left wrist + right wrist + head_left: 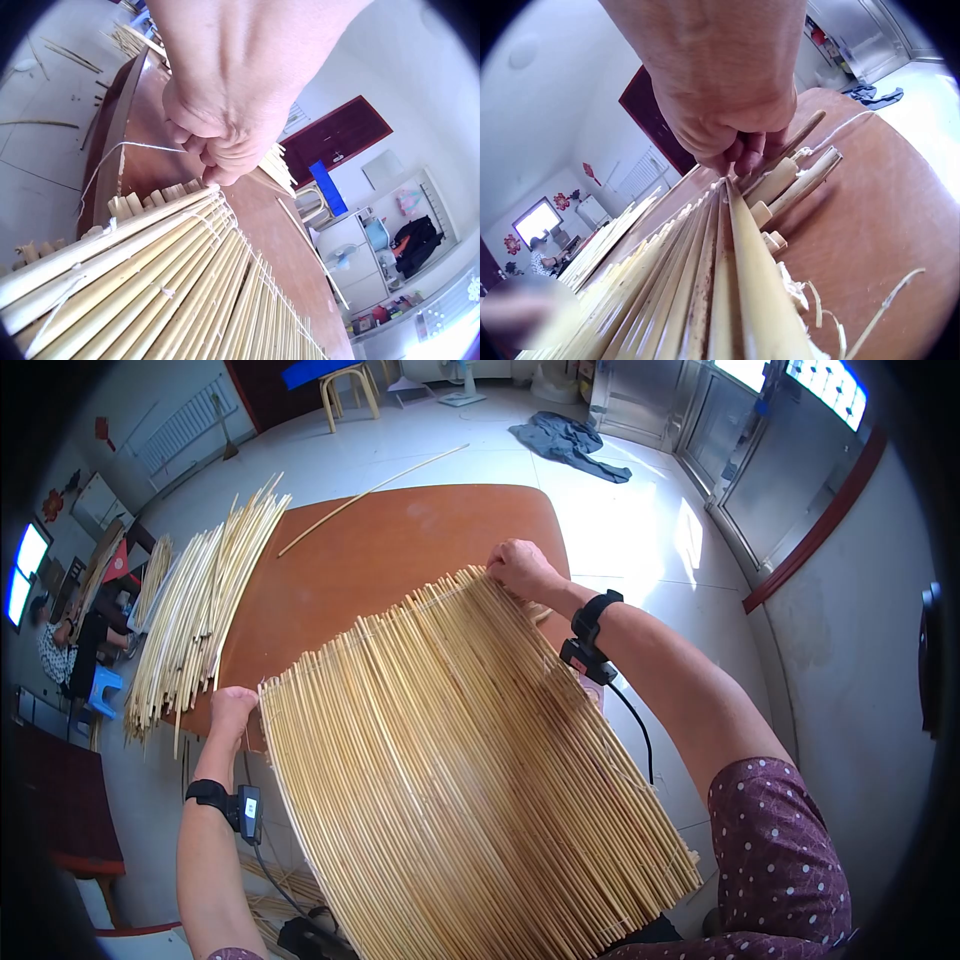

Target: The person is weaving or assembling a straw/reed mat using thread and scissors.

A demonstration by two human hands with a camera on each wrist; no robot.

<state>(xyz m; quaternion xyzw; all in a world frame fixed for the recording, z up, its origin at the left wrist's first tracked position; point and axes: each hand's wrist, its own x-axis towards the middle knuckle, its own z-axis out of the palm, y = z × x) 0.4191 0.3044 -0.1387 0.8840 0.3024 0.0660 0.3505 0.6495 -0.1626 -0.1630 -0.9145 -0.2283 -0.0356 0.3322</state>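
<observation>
A mat of straight yellow reeds (440, 760), bound with white thread, slopes from the table toward the person's body. The left hand (233, 707), its fingers curled, pinches the mat's far left corner. A white string (112, 154) trails from under those fingers in the left wrist view. At the far right corner, the right hand (524, 570) grips the mat's edge. The right wrist view shows its curled fingertips (746, 161) at the reed ends, beside a few thicker cut stalks (780, 180). Part of the mat's underside shows a second layer of reed ends in the left wrist view.
A brown table (330, 550) lies under the mat's far end. Loose reeds (200, 610) are heaped along its left side, and one long reed (370, 500) lies across the back. Dark clothing (570, 445) is on the floor. Another person (70, 645) sits far left.
</observation>
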